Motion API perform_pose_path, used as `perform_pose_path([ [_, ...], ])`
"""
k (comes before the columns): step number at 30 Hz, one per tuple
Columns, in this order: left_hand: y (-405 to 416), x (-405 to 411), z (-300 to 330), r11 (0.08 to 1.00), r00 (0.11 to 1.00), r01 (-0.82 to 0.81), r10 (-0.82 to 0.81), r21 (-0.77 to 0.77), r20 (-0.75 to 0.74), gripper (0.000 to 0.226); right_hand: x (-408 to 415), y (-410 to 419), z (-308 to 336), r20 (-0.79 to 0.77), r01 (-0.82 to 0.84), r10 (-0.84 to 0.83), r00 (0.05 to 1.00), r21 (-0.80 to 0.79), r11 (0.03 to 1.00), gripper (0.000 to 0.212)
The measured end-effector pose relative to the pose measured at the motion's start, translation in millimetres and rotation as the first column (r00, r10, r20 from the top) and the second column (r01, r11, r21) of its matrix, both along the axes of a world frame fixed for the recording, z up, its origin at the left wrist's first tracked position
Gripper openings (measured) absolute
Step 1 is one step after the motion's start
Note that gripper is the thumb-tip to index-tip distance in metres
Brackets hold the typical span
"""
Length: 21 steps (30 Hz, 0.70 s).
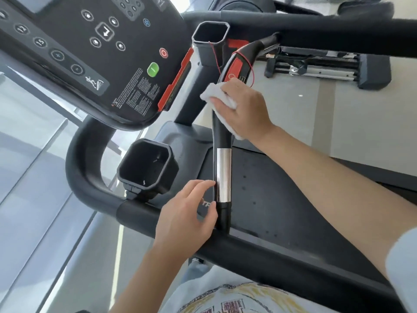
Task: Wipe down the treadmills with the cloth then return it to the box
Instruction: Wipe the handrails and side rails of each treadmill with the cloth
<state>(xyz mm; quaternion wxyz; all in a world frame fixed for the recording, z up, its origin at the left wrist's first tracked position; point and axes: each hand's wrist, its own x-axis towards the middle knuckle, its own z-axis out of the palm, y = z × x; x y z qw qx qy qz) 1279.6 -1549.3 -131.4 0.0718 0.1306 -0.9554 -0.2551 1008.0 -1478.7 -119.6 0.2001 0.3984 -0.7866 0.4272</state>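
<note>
1. The right hand presses a crumpled white cloth, fingers curled over it, against the black upper part of a treadmill's handgrip bar.
2. The left hand, fingers relaxed, touches the bar's silver metal sleeve.
3. A black console sits upper left.

The right hand is pressing a white cloth against the treadmill's black handle, while the left hand is resting beside its chrome sensor grip, fingertips touching.
</note>
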Motion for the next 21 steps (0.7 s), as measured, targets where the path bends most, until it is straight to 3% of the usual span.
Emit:
perform_pose_path([
  [3,-0.4,1.9,1.9,1.000,1.000,-0.004,0.004,0.019,-0.016,0.039,18.1,13.8,-15.4,0.073,-0.025,0.029,0.997,-0.057,0.998,0.034],
  [6,2.6,1.1,4.0,1.000,1.000,-0.016,0.016,0.026,-0.015,0.041,64.2,41.9,-49.7,0.050,-0.175,0.175,0.983,-0.008,0.985,0.025],
  [8,4.0,0.7,4.6,0.999,0.999,-0.034,0.034,0.025,-0.003,0.039,93.5,61.0,-62.5,-0.032,-0.302,0.303,0.952,0.040,0.952,0.021],
  [11,5.7,0.5,6.2,0.999,1.000,-0.026,0.026,0.031,0.016,0.044,91.0,65.0,-63.0,-0.183,-0.342,0.352,0.918,0.085,0.936,0.019],
  [14,7.1,-0.5,9.4,0.999,1.000,0.009,-0.010,0.044,0.015,0.059,51.3,41.0,-43.8,-0.082,-0.247,0.247,0.965,0.015,0.969,0.019],
  [17,7.4,-1.4,10.9,0.999,1.000,0.020,-0.020,0.042,0.007,0.061,-4.8,9.8,-18.5,0.123,-0.004,0.012,0.992,-0.067,0.998,0.027],
  [21,7.5,-0.2,8.9,0.999,1.000,0.011,-0.011,0.034,-0.011,0.060,-55.2,-6.2,-2.4,0.198,0.194,-0.190,0.962,0.000,0.981,0.035],
])
